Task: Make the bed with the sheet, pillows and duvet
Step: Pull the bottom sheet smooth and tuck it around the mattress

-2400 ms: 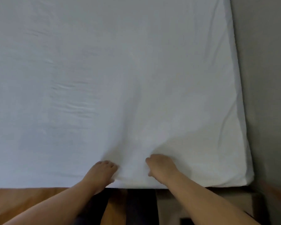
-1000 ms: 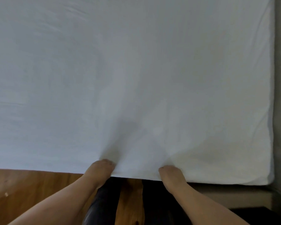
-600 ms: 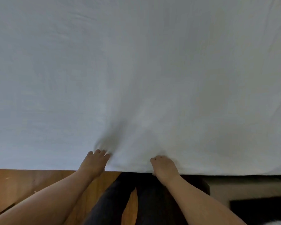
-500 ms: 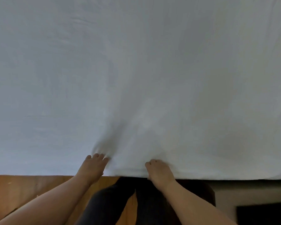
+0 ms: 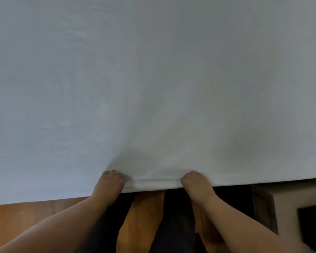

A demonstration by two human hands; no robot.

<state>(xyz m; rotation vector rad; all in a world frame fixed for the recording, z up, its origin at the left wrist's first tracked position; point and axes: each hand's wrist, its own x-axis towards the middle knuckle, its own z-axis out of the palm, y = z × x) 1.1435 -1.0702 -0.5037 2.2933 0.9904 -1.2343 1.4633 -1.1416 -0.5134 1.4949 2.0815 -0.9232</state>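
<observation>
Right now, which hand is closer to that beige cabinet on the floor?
Right. The right hand grips the sheet edge nearer the beige cabinet at lower right; the left hand grips it farther left.

White sheet [image 5: 153, 79] is covering nearly the whole view, lying spread flat over the bed surface. Fabric is reading plain, matte, no pattern. Near edge is running left to right across the lower part of the view, folding down over the bed's side. Most of the surface is lying smooth; faint shallow creases are showing at upper left and mid left. Soft tension folds are fanning upward from two spots close together on the near edge, with a shallow dip forming between them. A narrow rolled band of cloth is sitting along the edge between those spots. Far edge and corners are lying out of view.
</observation>
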